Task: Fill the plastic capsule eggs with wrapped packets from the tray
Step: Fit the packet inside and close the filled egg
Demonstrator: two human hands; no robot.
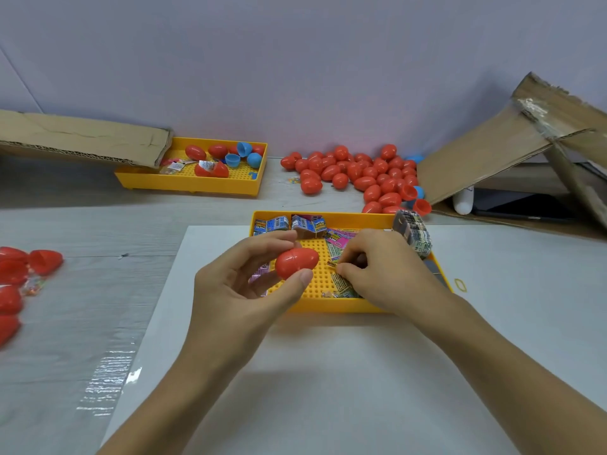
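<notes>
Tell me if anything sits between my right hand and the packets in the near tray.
Nothing visible does. The right hand is already down in the near yellow tray, fingertips pinching a wrapped packet. The left hand holds a closed red egg just beside it, not across its path.

A makeshift hand-packing station is seen, set up on a pale wood-grain table (82,224) against a bare lilac wall (295,60). Piecework is suggested by a heap of red capsule eggs (358,175), two yellow pegged trays (328,305) of printed packets (338,244), torn cardboard cartons (492,159) and a white work sheet (328,372) laid over the tabletop.
</notes>
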